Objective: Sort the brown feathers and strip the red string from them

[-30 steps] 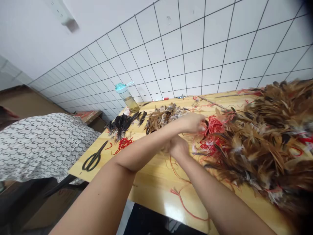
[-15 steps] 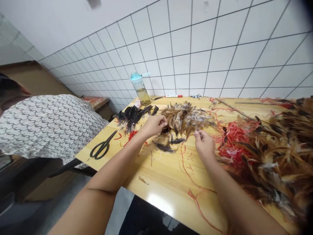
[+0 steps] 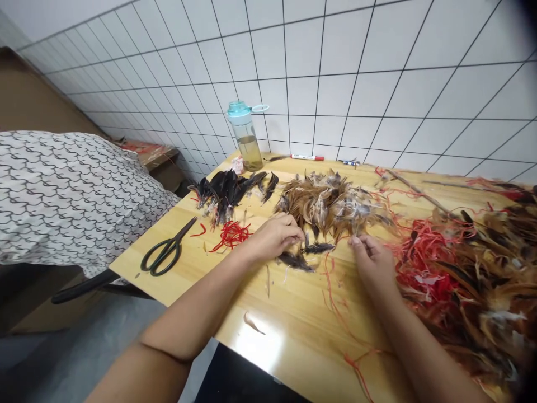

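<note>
A pile of brown and grey feathers [image 3: 323, 198] lies in the middle of the table, just beyond both hands. At its near left side my left hand [image 3: 279, 235] is closed, fingers curled down; what they hold, if anything, is hidden. My right hand [image 3: 375, 266] is at the near right of the pile, thumb and forefinger pinched on a thin red string [image 3: 329, 280] that trails over the tabletop. Between the hands lie dark loose feathers [image 3: 296, 261]. Left of the pile are a bunch of black feathers [image 3: 226, 190] and a tangle of red string [image 3: 232, 234].
Black-handled scissors [image 3: 168, 249] lie at the table's left edge. A water bottle [image 3: 247, 137] and a red-capped marker [image 3: 307, 158] are by the tiled wall. A large heap of brown feathers [image 3: 495, 280] with red strands [image 3: 428, 257] covers the right. A person in a patterned top [image 3: 75, 196] is at left.
My view has shifted and come closer to the table. My left hand has moved towards me, from the pile's edge to near the dark feathers. My right hand keeps its pinch beside the pile.
</note>
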### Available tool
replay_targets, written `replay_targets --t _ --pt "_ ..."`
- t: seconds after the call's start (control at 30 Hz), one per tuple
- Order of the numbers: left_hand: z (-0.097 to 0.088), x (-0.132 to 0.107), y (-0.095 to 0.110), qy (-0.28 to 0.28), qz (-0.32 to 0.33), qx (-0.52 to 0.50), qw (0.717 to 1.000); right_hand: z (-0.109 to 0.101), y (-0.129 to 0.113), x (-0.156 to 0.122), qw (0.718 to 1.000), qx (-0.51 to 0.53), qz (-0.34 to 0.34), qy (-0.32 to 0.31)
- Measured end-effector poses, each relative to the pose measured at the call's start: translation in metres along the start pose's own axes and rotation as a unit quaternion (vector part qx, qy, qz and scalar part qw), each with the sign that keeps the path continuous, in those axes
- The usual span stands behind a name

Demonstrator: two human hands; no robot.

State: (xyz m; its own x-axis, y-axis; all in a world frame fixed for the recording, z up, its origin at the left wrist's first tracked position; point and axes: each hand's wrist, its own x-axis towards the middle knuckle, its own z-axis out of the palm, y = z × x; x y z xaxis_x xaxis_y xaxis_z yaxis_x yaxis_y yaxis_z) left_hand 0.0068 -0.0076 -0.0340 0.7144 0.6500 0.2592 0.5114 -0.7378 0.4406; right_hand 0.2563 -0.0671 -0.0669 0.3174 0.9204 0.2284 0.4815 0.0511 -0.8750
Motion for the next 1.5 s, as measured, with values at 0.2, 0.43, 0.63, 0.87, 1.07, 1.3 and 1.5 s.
replay_targets --t 0.2,0.43,0.63,0.87,1.07,1.3,1.5 --pt "-0.004 0.002 0.007 -0.027 0.010 -0.004 1.000 -0.001 -0.003 -0.001 0.999 -0.031 -0.014 -0.005" --pt "-0.010 0.000 0.022 -0.106 0.061 -0.047 0.991 0.001 -0.008 -0.004 0.997 -0.067 -0.027 -0.010" --pt "-0.002 0.002 0.026 -0.108 0.046 -0.043 0.992 0.005 -0.009 -0.007 0.994 -0.087 -0.067 -0.014" --pt "-0.014 0.001 0.026 0.020 -0.137 -0.311 0.940 0.007 -0.008 -0.008 0.990 -0.101 -0.094 -0.030" --pt "-0.004 0.003 0.020 0.100 -0.199 -0.453 0.863 0.008 -0.006 -0.008 0.988 -0.105 -0.104 -0.034" --pt "-0.012 0.004 0.009 0.235 -0.150 -0.537 0.796 0.009 -0.004 -0.007 0.988 -0.112 -0.102 -0.037" --pt "-0.024 0.003 0.004 0.327 -0.126 -0.523 0.777 0.009 -0.002 -0.007 0.987 -0.113 -0.106 -0.040"
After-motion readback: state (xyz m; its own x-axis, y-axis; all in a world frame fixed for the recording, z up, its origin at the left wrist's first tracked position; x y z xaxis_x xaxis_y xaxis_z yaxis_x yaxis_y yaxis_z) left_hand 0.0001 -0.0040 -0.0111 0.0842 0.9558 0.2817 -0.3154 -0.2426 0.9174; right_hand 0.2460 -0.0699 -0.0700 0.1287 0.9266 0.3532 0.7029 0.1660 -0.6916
